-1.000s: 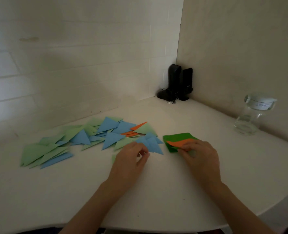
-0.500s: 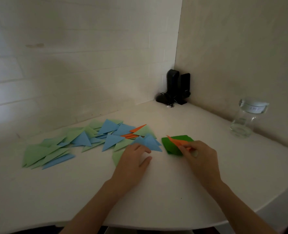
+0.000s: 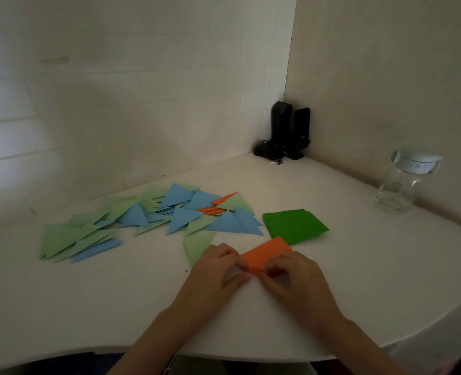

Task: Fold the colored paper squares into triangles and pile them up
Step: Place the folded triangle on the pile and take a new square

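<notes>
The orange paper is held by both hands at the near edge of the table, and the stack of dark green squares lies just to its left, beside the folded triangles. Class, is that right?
Not quite. The head view shows the stack of dark green squares just beyond the orange paper and slightly to its right, not to its left. The rest stands: the left hand and right hand both hold the paper, and the folded triangles lie beside the stack.

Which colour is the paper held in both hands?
Orange paper, seen in the head view.
</notes>
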Action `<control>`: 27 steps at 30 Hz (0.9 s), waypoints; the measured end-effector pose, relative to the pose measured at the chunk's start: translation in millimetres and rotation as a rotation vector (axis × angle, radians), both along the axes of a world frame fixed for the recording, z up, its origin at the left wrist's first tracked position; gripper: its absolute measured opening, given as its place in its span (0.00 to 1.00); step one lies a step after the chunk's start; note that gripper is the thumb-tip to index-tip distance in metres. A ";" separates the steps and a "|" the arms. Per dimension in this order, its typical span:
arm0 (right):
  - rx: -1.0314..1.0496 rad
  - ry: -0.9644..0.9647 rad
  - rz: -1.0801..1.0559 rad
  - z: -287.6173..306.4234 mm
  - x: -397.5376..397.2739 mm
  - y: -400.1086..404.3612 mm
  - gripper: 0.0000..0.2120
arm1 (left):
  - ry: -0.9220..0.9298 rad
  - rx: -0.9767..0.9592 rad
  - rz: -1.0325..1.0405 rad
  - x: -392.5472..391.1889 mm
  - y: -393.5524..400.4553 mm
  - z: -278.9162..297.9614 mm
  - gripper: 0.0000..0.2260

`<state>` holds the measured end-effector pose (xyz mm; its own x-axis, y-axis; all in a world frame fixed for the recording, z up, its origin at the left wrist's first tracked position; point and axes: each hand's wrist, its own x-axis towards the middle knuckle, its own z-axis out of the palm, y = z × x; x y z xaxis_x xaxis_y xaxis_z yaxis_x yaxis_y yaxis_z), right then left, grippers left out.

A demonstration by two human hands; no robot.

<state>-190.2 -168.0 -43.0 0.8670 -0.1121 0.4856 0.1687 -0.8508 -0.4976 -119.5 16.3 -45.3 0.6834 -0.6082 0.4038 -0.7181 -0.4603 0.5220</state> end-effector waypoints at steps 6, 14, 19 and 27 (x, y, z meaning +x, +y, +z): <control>0.151 0.085 0.085 8.3 1.0 -6.8 0.08 | 0.064 -0.059 0.049 4.0 -8.3 1.2 0.08; 0.151 0.078 0.030 0.8 7.6 -6.4 0.15 | 0.066 -0.025 0.100 5.6 -20.3 1.1 0.08; 0.209 0.122 -0.026 1.8 9.2 -4.4 0.12 | 0.083 0.029 0.136 7.2 -24.4 1.5 0.09; 0.306 0.284 0.068 12.7 9.0 -15.4 0.12 | 0.277 -0.064 0.077 13.6 -14.7 10.1 0.08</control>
